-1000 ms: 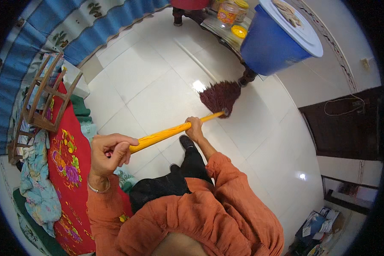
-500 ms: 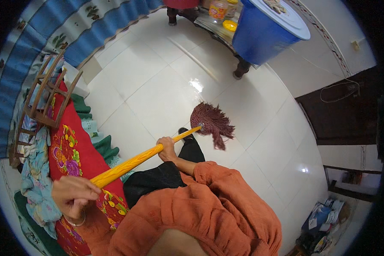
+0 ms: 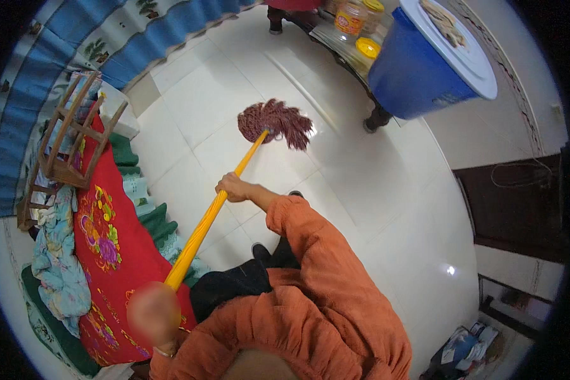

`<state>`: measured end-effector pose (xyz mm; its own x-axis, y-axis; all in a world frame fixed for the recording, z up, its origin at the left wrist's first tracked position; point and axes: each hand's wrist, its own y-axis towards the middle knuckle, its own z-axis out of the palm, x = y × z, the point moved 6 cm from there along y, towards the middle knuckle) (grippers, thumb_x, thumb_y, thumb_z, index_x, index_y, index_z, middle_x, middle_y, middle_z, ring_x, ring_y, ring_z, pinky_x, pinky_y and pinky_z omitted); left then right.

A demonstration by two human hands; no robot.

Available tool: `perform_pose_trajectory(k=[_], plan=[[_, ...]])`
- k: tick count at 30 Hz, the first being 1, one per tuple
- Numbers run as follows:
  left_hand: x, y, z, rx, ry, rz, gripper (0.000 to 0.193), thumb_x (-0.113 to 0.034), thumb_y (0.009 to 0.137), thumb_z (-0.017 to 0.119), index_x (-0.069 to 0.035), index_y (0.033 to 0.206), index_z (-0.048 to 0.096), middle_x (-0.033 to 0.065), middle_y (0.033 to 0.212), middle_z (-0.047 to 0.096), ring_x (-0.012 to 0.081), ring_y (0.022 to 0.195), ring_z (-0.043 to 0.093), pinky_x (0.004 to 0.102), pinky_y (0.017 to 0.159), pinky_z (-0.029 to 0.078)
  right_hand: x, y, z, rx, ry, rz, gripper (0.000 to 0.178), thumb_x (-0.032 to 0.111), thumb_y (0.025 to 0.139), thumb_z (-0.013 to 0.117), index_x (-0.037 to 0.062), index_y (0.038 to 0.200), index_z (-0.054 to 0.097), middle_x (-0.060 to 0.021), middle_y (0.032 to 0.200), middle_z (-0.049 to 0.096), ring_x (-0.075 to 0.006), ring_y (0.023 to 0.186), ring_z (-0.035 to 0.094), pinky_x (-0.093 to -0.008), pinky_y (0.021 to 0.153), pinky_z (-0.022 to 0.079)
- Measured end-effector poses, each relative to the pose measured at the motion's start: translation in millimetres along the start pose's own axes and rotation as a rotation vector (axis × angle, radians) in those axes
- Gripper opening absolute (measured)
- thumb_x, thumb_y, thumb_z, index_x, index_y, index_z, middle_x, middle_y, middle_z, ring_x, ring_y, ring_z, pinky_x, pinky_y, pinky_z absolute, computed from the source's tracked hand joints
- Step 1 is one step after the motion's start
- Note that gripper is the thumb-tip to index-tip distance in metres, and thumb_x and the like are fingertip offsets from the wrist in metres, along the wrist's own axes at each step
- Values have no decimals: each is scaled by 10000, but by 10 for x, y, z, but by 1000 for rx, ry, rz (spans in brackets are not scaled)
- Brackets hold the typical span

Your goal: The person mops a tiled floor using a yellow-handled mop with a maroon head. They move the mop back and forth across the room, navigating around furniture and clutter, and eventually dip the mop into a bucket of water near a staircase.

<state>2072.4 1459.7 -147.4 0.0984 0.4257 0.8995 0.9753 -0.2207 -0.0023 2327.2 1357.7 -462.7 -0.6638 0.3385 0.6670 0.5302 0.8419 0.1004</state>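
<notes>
A mop with a yellow handle slants away from me across the floor. Its dark red string head lies spread on the white tiles. My right hand is closed round the handle partway down, with the arm stretched forward. At the top end of the handle, near the red cloth, is my left hand; it looks blurred, its fingers are indistinct, but the handle runs into its grip.
A bed with a red flowered cloth is on the left, with an upturned wooden stool on it. A dark-legged table bearing jars and a blue bucket stands at the far right. My shoe is on the floor.
The mop head has slid farther away and to the left, and the handle points more steeply forward. My right hand has moved forward, my left hand right and nearer. Both still grip the mop.
</notes>
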Motion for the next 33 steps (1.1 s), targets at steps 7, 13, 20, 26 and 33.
perform_pose_trajectory(k=[7, 13, 20, 26, 33], plan=[[-905, 1985, -256, -345, -2238, -438, 325, -338, 924, 416, -26, 872, 493, 20, 532, 476, 112, 484, 464, 374, 737, 497, -1890, 507, -785, 95, -253, 50, 155, 106, 700, 604, 152, 844, 639, -23, 841, 609, -205, 924, 547, -407, 916, 335], [-1552, 3312, -493, -437, -2316, -233, 262, -167, 924, 369, 1, 799, 527, 2, 455, 412, 84, 410, 422, 467, 859, 448, -3283, 175, -1665, 16, -276, 202, 178, 43, 705, 600, 154, 839, 637, -14, 866, 598, -196, 968, 527, -389, 946, 313], [-1616, 4067, -491, -332, -2435, -250, 275, -152, 922, 431, 41, 764, 546, 12, 446, 415, 86, 410, 424, 425, 834, 468, -3781, -419, -2293, -248, -216, 336, 142, 42, 670, 617, 139, 772, 600, -26, 824, 570, -218, 923, 525, -375, 918, 316], [-1083, 4090, -670, -271, -2421, -120, 255, -110, 910, 443, 83, 803, 572, 101, 520, 528, 100, 390, 450, 279, 543, 484, -3345, -938, -2442, -713, -117, 379, 71, 62, 656, 597, 120, 696, 588, -48, 732, 559, -241, 828, 521, -371, 840, 331], [-412, 3358, -1732, -334, -2221, 242, 185, 42, 754, 426, 75, 745, 608, 72, 485, 505, 165, 445, 538, 413, 745, 515, -2102, -1599, -2265, -916, 9, 329, 139, 56, 626, 617, 112, 680, 501, -55, 708, 518, -269, 767, 487, -376, 787, 345]])
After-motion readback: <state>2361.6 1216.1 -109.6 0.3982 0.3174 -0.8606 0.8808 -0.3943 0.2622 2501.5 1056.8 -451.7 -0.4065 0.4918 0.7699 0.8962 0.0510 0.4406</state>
